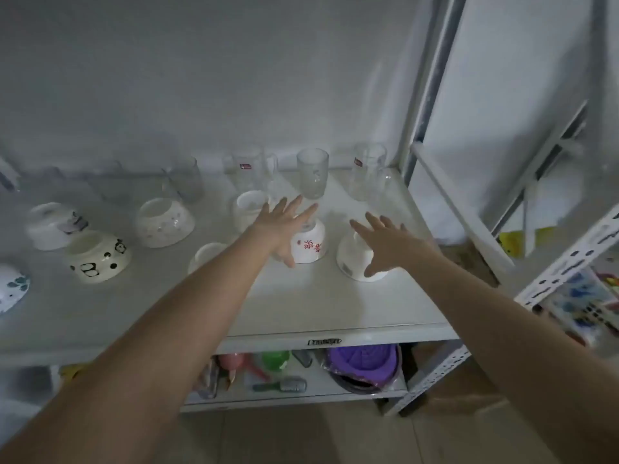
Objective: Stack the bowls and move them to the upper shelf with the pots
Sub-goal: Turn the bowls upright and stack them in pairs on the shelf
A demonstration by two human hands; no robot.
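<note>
Several white bowls stand upside down on the white shelf (301, 306). My left hand (284, 226) reaches with fingers spread over a bowl with red characters (310, 247), its thumb beside the bowl's left side. My right hand (385, 242) hovers open over a plain white bowl (351, 262) to the right. Further left are a panda-print bowl (97, 257), a speckled bowl (165, 222) and a bowl with a grey print (53, 226). Another bowl (249, 209) sits behind my left hand, and one (206, 254) is partly hidden under my left forearm.
Clear glasses and mugs (312, 174) line the back of the shelf by the wall. A bowl with a teal print (13, 291) sits at the left edge. The lower shelf holds a purple basin (363, 363) and utensils. A metal rack post (432, 95) rises at the right.
</note>
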